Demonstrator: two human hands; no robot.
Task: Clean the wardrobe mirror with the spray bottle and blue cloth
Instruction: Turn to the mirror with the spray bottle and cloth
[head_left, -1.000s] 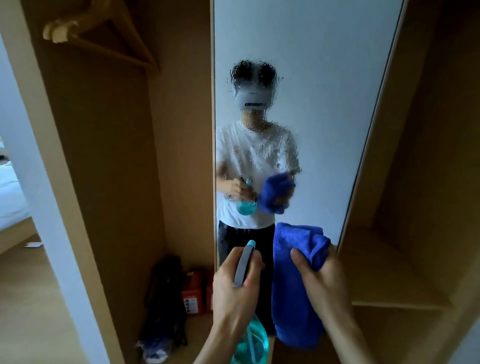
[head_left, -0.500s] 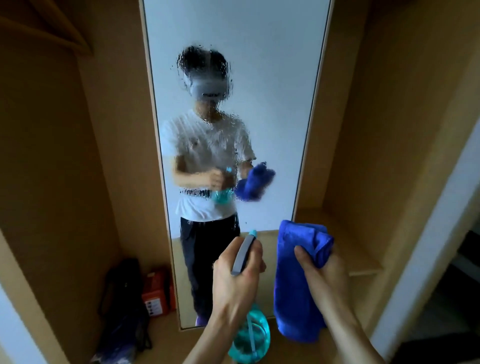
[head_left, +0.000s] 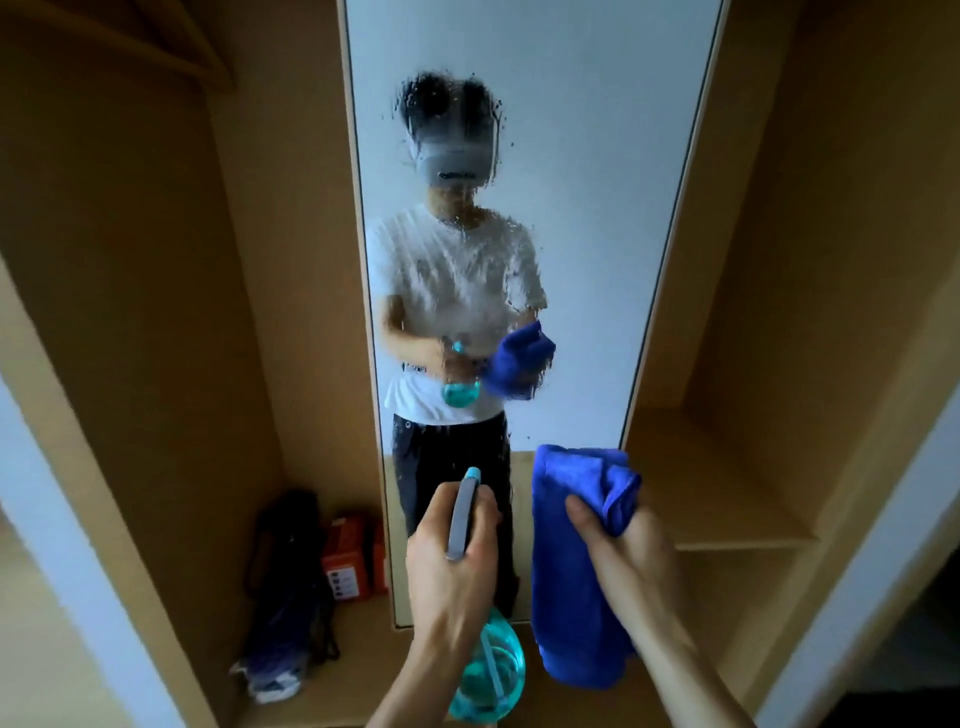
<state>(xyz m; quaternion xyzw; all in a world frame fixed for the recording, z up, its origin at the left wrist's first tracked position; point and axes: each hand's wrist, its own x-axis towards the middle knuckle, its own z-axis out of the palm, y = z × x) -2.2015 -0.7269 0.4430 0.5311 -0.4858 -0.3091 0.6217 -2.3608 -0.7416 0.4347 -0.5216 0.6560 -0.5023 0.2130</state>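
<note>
The tall wardrobe mirror (head_left: 582, 130) stands straight ahead, its middle covered in spray droplets that blur the reflection of a person. My left hand (head_left: 449, 566) grips the neck of a teal spray bottle (head_left: 488, 675), with the grey and blue nozzle (head_left: 464, 512) aimed at the glass. My right hand (head_left: 631, 561) holds a folded blue cloth (head_left: 571, 566) that hangs down beside the bottle, a short way in front of the mirror's lower part.
Wooden wardrobe panels flank the mirror. A low wooden shelf (head_left: 722, 499) sits on the right. On the wardrobe floor at the left lie a dark bag (head_left: 288, 587) and an orange box (head_left: 353, 558). A white door edge (head_left: 852, 597) runs down the right.
The view has swung back to centre on the mirror. Both hands keep their grips and stay low in front of it. More droplets show on the glass at chest height.
</note>
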